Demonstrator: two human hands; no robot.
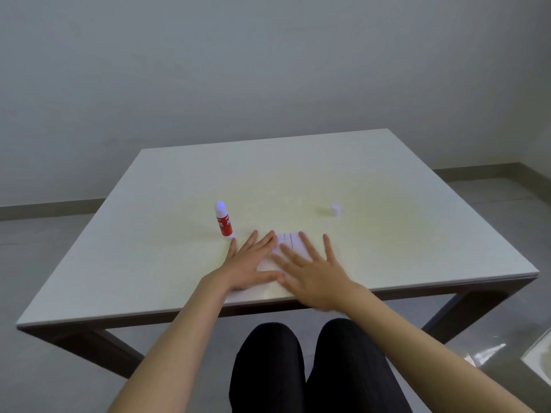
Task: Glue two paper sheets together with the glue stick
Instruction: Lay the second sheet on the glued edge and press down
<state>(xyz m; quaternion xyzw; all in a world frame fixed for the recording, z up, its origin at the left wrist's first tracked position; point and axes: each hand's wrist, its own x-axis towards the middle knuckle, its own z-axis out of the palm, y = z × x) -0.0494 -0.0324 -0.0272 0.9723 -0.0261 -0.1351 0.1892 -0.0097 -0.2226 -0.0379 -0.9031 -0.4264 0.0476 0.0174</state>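
Observation:
White paper (pixel 286 240) with a printed line lies flat near the table's front edge, mostly covered by my hands. My left hand (pixel 252 263) rests palm down on its left part, fingers spread. My right hand (pixel 310 271) lies flat on its right part, fingers spread, slightly blurred. A red glue stick (pixel 223 219) stands upright without its cap, just beyond my left fingertips. Its white cap (pixel 335 210) sits apart on the table, farther right. I cannot tell whether one sheet or two lie under my hands.
The pale table (pixel 417 234) stands before a grey wall. My knees in dark trousers show below its front edge. A shiny object (pixel 536 356) lies on the floor at the lower right.

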